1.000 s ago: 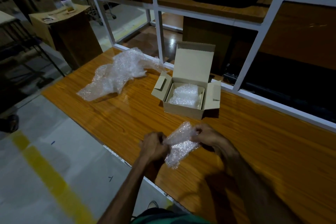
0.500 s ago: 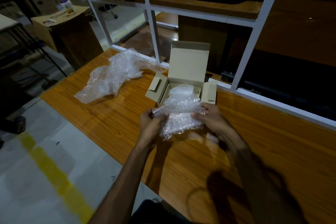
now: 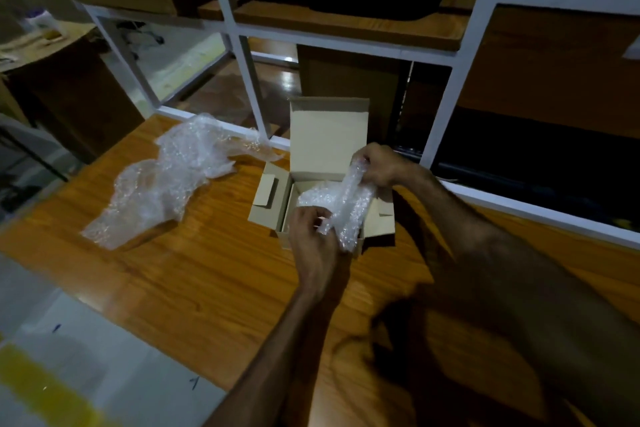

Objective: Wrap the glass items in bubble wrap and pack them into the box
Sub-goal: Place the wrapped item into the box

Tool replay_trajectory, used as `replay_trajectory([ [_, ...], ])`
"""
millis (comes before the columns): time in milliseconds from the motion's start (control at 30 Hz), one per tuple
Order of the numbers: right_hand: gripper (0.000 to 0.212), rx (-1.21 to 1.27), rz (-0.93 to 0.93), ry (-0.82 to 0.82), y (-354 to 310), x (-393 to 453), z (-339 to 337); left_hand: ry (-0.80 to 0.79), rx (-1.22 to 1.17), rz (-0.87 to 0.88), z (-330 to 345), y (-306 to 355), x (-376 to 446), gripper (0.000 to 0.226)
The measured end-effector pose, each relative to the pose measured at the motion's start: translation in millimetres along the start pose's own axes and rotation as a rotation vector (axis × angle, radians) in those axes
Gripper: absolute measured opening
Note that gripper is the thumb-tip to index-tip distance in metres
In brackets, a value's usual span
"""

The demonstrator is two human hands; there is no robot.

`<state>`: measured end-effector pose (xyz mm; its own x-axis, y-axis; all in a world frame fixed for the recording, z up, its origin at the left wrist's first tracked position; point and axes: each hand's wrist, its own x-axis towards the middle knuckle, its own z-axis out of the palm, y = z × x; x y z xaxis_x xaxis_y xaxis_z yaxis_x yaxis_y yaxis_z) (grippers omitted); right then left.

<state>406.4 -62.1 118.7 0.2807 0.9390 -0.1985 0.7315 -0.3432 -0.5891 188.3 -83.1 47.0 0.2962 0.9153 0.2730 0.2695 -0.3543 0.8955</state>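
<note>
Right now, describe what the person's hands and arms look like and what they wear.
Both forearms are bare to the frame's edge: no sleeves show. The left hand and right hand wear no gloves. No watch, ring or bracelet is visible, though the dim, blurred picture could hide small ones.

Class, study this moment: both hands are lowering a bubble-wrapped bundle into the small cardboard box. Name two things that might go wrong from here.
1. The wrapped bundle overhangs the box at its near edge; pushing it in might strain the glass.
2. The left hand and right hand pinch only the wrap's ends, so the grip may slip or the wrap may loosen.
</note>
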Motion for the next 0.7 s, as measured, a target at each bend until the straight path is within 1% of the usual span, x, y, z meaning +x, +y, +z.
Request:
replay_trajectory([
  [133, 0.020, -0.020, -0.001, -0.004, 2, 19, 6, -0.070, 0.094, 0.090, 8, -5, -4, 0.027],
  [200, 0.025, -0.008, -0.018, 0.006, 2, 22, 11, -0.139, 0.151, 0.115, 12, -14, -4, 0.032],
  [267, 0.028, -0.034, -0.043, 0.048, 5, 23, 17, -0.213, 0.256, 0.154, 14, -18, -3, 0.034],
  [333, 0.026, -0.114, -0.093, 0.088, 11, 25, 21, -0.258, 0.335, 0.180, 16, -16, -2, 0.036],
  [400, 0.021, -0.213, -0.178, 0.066, 15, 30, 20, -0.294, 0.409, 0.200, 17, -10, -1, 0.036],
  [467, 0.019, -0.307, -0.257, 0.054, 20, 32, 19, -0.329, 0.493, 0.259, 19, -10, 0, 0.036],
  [567, 0.034, -0.444, -0.356, 0.114, 25, 26, 12, -0.380, 0.603, 0.303, 21, -12, 2, 0.036],
  [633, 0.038, -0.484, -0.383, 0.153, 23, 14, 8, -0.396, 0.682, 0.343, 22, -15, 2, 0.032],
  [700, 0.037, -0.505, -0.385, 0.099, 20, 1, 6, -0.397, 0.764, 0.386, 21, -13, 2, 0.033],
])
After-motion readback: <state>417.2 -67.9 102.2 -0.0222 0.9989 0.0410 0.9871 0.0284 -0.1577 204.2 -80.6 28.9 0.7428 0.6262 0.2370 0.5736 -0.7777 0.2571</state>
